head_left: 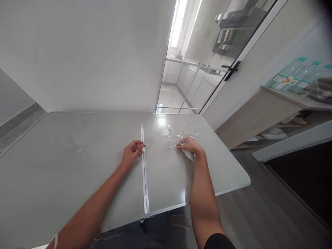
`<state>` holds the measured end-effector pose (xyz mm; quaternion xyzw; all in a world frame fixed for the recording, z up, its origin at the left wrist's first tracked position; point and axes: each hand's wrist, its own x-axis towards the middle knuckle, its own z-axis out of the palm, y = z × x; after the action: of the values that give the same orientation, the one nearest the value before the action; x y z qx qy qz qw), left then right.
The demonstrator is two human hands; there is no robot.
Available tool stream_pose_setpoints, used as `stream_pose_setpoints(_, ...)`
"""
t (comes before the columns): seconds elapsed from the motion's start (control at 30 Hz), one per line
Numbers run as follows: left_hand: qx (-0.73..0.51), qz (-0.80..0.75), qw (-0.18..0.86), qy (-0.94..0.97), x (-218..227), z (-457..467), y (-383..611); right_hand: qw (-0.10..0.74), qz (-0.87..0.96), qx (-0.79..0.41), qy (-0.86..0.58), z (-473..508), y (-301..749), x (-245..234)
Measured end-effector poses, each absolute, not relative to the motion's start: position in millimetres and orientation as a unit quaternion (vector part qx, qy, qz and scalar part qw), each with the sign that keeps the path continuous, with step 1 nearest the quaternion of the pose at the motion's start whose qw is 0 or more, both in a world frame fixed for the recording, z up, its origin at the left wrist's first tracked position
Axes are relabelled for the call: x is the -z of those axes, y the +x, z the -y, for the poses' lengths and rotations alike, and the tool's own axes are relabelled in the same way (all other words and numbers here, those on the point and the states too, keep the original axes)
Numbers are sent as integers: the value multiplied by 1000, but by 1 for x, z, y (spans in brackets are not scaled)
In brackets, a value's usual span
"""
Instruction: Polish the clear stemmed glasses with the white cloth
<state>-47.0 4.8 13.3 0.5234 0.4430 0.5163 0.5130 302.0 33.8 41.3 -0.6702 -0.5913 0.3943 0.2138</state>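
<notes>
My right hand (191, 146) rests on the grey folding table (77, 180), its fingers closed round the stem of a clear wine glass (181, 138); a white cloth (190, 156) shows under the palm. Two more clear stemmed glasses (169, 131) stand just behind it. My left hand (132, 152) lies near the table's middle seam, fingers loosely curled with nothing in them. Another clear glass (77, 147) stands alone on the left half of the table.
A white wall runs behind the table. A glass door (220, 52) to a kitchen is at the back right. A wooden shelf (282, 100) on the right carries several plastic bottles (298, 74). Wooden floor lies right of the table.
</notes>
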Motion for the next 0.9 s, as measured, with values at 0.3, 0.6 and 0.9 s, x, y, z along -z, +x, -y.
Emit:
stream_pose_setpoints(0.3, -510, -453, 459, 569, -6, -2, -53, 57, 625, -408, -663, -23, 326, -54)
stream_pose_setpoints(0.6, -599, -547, 189, 554, -30, 4, -88, -93, 746, -568, -336, -8, 244, -85)
stream_pose_setpoints(0.9, -677, -685, -152, 223, -56, 2, -207, 218, 693, -623, -289, -3, 143, -39)
